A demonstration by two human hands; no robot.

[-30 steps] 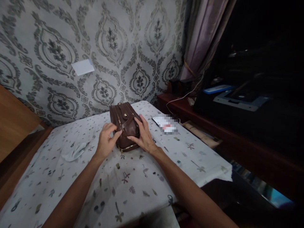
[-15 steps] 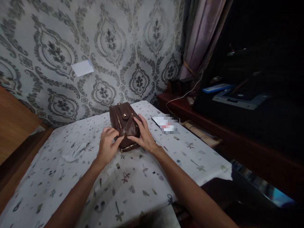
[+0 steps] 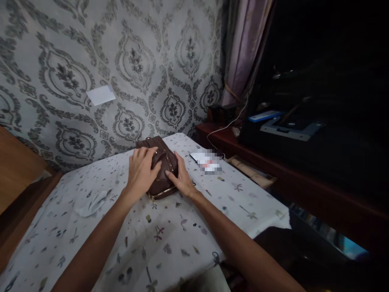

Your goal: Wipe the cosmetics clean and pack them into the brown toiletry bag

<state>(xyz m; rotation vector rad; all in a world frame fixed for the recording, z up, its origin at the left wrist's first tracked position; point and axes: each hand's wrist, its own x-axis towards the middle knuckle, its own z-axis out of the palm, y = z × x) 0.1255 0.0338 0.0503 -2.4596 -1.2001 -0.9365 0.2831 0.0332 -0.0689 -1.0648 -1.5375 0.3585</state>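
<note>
A brown leather handbag (image 3: 161,187) with gold zippers lies on the patterned white tablecloth (image 3: 170,227). My left hand (image 3: 142,170) rests over its left and top side. The fingers curl at the strap with the snap, and the thumb presses on the front pocket. Along the bag's right side, my right hand (image 3: 182,178) grips with its thumb on the pocket's lower part and its fingers on the side panel. Part of the top is hidden under my left hand.
A phone (image 3: 206,161) with a blurred screen lies right of the bag. To the left is a crumpled white cloth or plastic (image 3: 94,205). A dark red cabinet (image 3: 223,136) with a white cable stands at right, and a wooden panel (image 3: 21,162) at far left.
My left hand has moved up from the pocket's lower edge onto the bag's top by the strap. My right hand has slid slightly down its side. The view has shifted a little.
</note>
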